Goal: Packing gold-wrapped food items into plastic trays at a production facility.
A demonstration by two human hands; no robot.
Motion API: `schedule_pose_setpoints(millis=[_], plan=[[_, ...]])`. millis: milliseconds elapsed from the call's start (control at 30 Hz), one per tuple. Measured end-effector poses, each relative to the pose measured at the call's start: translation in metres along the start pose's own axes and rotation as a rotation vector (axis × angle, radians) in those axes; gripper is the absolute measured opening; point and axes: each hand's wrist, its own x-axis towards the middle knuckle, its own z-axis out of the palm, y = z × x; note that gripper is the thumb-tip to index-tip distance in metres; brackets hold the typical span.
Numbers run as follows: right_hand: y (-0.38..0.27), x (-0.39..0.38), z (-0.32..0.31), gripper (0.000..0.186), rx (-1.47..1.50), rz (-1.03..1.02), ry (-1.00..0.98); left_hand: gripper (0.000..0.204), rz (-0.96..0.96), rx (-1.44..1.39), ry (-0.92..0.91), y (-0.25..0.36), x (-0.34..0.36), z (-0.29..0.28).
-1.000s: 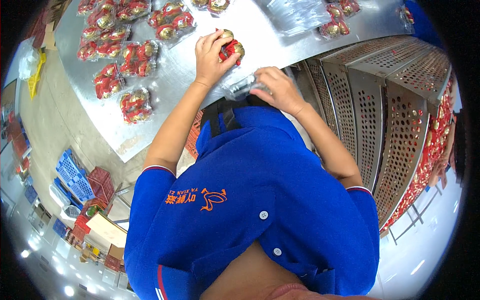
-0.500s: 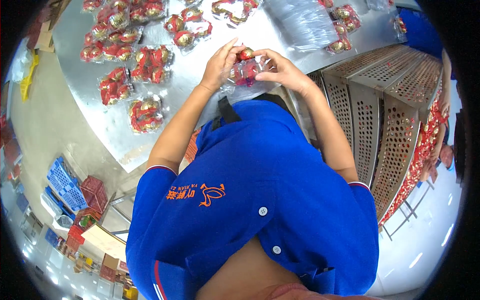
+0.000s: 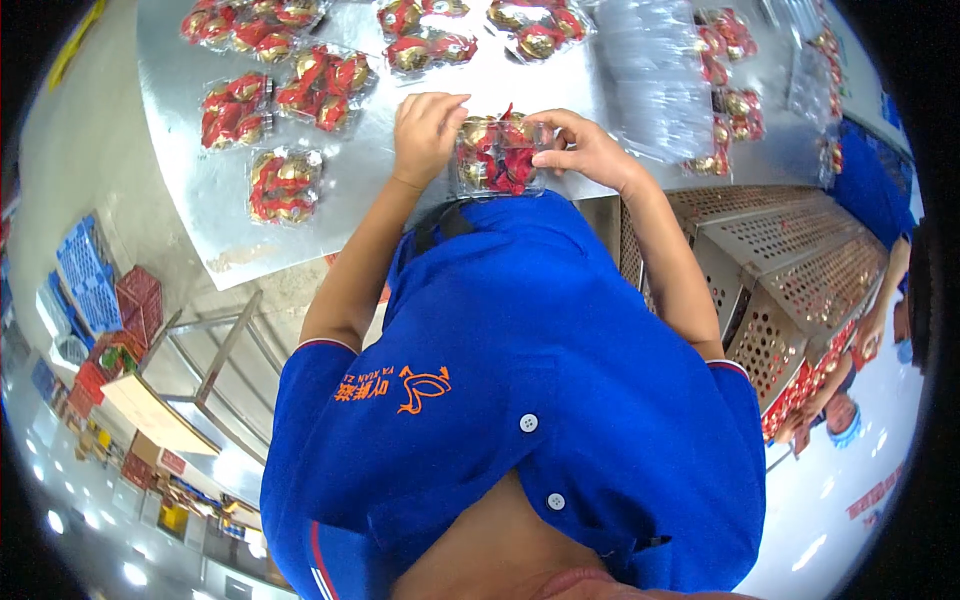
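A clear plastic pack (image 3: 497, 160) of several red-and-gold wrapped balls sits at the table's near edge, right against my shirt. My right hand (image 3: 585, 150) grips its right side, thumb on the front and fingers curled by the upper corner. Just off the pack's left side, my left hand (image 3: 428, 135) is raised with its fingers loosely bent and nothing visible in them. A red wrapper tip pokes up above the pack's far rim.
Filled packs (image 3: 285, 187) like it lie in groups on the metal table (image 3: 210, 225), left and far. A stack of flat clear plastic packaging (image 3: 650, 80) lies at the far right. Perforated metal bins (image 3: 790, 240) stand on the right, with another person (image 3: 842, 412) beyond them.
My left hand has come away from the pack's left side. The pack now sits flatter, showing more balls inside, and my right hand stays on it. The whole view has shifted.
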Motion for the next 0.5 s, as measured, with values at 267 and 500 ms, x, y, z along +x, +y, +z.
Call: schedule_pose_setpoints(millis=[267,500], plan=[[0.01,0.021,-0.001,0.042,-0.202,-0.189,0.106,0.019,-0.39,-0.572,-0.349,0.002,-0.002,-0.015],[0.022,0.023,0.013,0.051,-0.248,-0.181,0.314,0.02,-0.432,-0.319,-0.421,-0.001,0.002,-0.011]])
